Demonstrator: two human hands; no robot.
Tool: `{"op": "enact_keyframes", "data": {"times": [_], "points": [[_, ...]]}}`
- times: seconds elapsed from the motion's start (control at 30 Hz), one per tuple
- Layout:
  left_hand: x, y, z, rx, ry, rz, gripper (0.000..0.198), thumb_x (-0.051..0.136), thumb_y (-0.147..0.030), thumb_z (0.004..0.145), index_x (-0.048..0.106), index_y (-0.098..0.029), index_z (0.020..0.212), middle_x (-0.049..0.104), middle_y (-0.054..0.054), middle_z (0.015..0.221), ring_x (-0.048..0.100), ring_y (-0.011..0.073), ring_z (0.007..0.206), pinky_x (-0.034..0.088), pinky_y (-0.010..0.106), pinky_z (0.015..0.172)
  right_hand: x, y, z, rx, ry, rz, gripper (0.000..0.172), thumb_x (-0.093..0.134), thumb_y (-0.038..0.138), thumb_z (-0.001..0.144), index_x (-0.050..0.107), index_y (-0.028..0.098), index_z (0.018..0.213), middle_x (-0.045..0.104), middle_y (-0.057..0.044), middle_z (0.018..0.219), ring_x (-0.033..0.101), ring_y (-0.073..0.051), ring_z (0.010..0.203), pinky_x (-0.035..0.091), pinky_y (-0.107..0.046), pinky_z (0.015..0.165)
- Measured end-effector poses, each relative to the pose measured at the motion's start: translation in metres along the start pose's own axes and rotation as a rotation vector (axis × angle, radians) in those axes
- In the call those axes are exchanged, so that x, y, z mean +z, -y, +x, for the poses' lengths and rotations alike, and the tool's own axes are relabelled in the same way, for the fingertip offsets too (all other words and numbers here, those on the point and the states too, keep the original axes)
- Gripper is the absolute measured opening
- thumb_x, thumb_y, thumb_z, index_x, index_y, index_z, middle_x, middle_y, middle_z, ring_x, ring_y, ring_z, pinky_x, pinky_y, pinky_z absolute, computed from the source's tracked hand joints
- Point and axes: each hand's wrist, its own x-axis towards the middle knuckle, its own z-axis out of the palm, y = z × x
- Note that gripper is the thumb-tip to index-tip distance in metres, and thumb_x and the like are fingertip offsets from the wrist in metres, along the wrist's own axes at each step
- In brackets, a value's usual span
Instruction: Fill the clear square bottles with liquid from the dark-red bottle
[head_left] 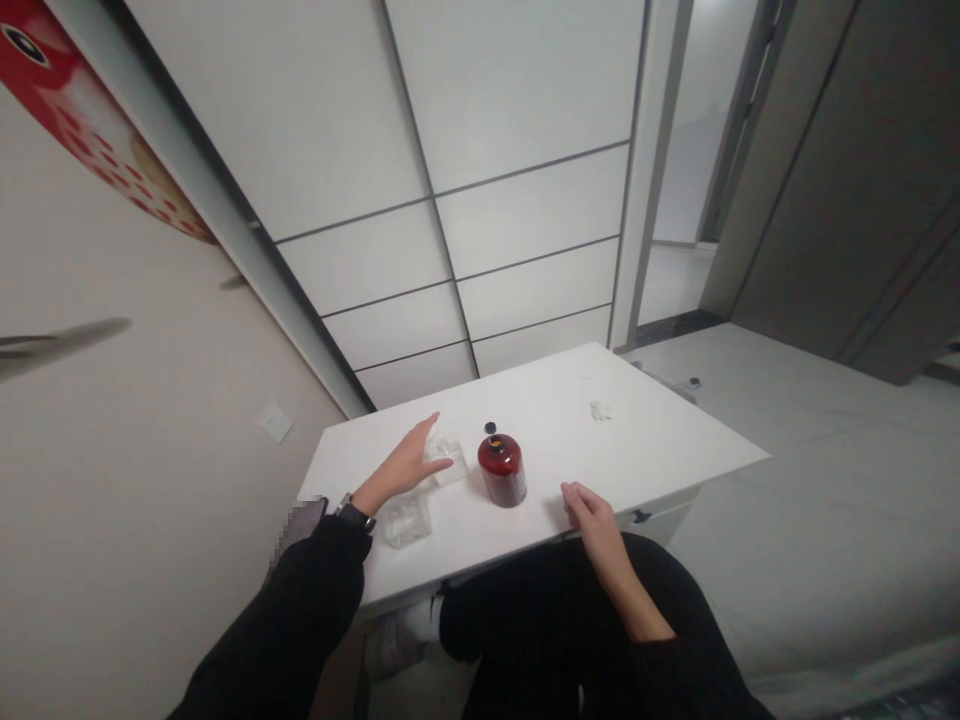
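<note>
A dark red-brown glass bottle (pixel 502 472) stands upright near the middle of the white table (pixel 555 400), its neck uncapped. Just behind it lies a small black cap (pixel 490 428). My left hand (pixel 411 462) reaches over the table to the bottle's left, thumb and fingers spread apart. Below its fingers is a clear container (pixel 452 466), partly covered by the hand. A second clear container (pixel 407 521) stands nearer to me, beside my left wrist. To the right of the bottle, at the table's front edge, my right hand (pixel 589 512) is closed; whatever it holds, if anything, is hidden.
A small whitish clump (pixel 601 410) lies on the right part of the table. A dark flat object (pixel 300 525), partly blurred out, is at the left edge by my sleeve. White panelled doors (pixel 525 220) rise behind the table, and a wall (pixel 187 420) borders the left.
</note>
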Motion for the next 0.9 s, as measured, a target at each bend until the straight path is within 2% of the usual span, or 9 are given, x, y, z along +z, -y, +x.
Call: {"op": "enact_keyframes", "data": {"times": [0.07, 0.17, 0.27, 0.33, 0.43, 0.57, 0.7, 0.9], "points": [[-0.006, 0.000, -0.018, -0.020, -0.129, -0.059, 0.079, 0.075, -0.047, 0.086, 0.045, -0.023, 0.156, 0.049, 0.017, 0.165, 0.055, 0.0321, 0.146, 0.037, 0.051, 0.125, 0.000, -0.003, 0.000, 0.000, -0.014, -0.006, 0.076, 0.063, 0.097, 0.068, 0.040, 0.025, 0.057, 0.034, 0.005, 0.055, 0.032, -0.014, 0.056, 0.027, -0.030, 0.054], [-0.010, 0.012, -0.054, -0.098, -0.344, -0.143, 0.067, 0.066, -0.052, 0.093, 0.045, -0.027, 0.152, 0.051, 0.014, 0.162, 0.055, 0.0304, 0.144, 0.037, 0.053, 0.125, -0.002, -0.005, 0.000, -0.005, -0.028, -0.028, 0.073, 0.065, 0.093, 0.070, 0.042, 0.025, 0.057, 0.037, 0.003, 0.056, 0.035, -0.015, 0.059, 0.030, -0.031, 0.056], [-0.001, 0.034, -0.092, -0.243, -0.526, -0.227, 0.060, 0.059, -0.059, 0.094, 0.049, -0.024, 0.142, 0.060, 0.016, 0.147, 0.064, 0.0300, 0.131, 0.046, 0.053, 0.117, -0.003, -0.004, -0.001, -0.013, -0.045, -0.058, 0.069, 0.072, 0.088, 0.068, 0.044, 0.025, 0.056, 0.044, 0.002, 0.058, 0.039, -0.017, 0.063, 0.035, -0.032, 0.060], [0.012, 0.050, -0.113, -0.355, -0.607, -0.273, 0.060, 0.057, -0.066, 0.091, 0.053, -0.021, 0.131, 0.067, 0.017, 0.130, 0.070, 0.0303, 0.115, 0.055, 0.052, 0.104, -0.003, -0.002, -0.003, -0.014, -0.062, -0.077, 0.070, 0.072, 0.088, 0.067, 0.042, 0.025, 0.055, 0.042, 0.002, 0.057, 0.038, -0.017, 0.063, 0.035, -0.032, 0.061], [0.034, 0.063, -0.136, -0.460, -0.661, -0.335, 0.060, 0.053, -0.074, 0.088, 0.056, -0.021, 0.116, 0.071, 0.012, 0.106, 0.072, 0.0267, 0.091, 0.060, 0.047, 0.088, -0.001, 0.000, -0.009, 0.001, -0.086, -0.108, 0.078, 0.063, 0.095, 0.070, 0.031, 0.027, 0.051, 0.029, 0.004, 0.053, 0.028, -0.015, 0.058, 0.027, -0.033, 0.057], [0.052, 0.062, -0.155, -0.502, -0.676, -0.376, 0.050, 0.052, -0.075, 0.088, 0.054, -0.025, 0.087, 0.062, 0.001, 0.077, 0.064, 0.0215, 0.073, 0.056, 0.036, 0.074, 0.001, 0.002, -0.017, 0.026, -0.083, -0.130, 0.079, 0.053, 0.099, 0.074, 0.023, 0.030, 0.051, 0.020, 0.005, 0.052, 0.020, -0.013, 0.054, 0.019, -0.034, 0.056], [0.055, 0.057, -0.165, -0.526, -0.687, -0.362, 0.051, 0.056, -0.067, 0.091, 0.039, -0.026, 0.064, 0.043, -0.004, 0.061, 0.046, 0.0175, 0.062, 0.045, 0.031, 0.063, 0.002, 0.003, -0.020, 0.021, -0.096, -0.136, 0.079, 0.059, 0.097, 0.074, 0.026, 0.029, 0.051, 0.023, 0.005, 0.052, 0.022, -0.013, 0.054, 0.020, -0.033, 0.054], [0.058, 0.056, -0.169, -0.594, -0.719, -0.401, 0.058, 0.052, -0.068, 0.091, 0.025, -0.029, 0.058, 0.026, -0.007, 0.055, 0.028, 0.0132, 0.053, 0.026, 0.030, 0.053, 0.006, 0.004, -0.021, -0.009, -0.113, -0.114, 0.071, 0.068, 0.090, 0.073, 0.041, 0.025, 0.059, 0.034, 0.005, 0.059, 0.031, -0.014, 0.057, 0.028, -0.030, 0.052]]}}
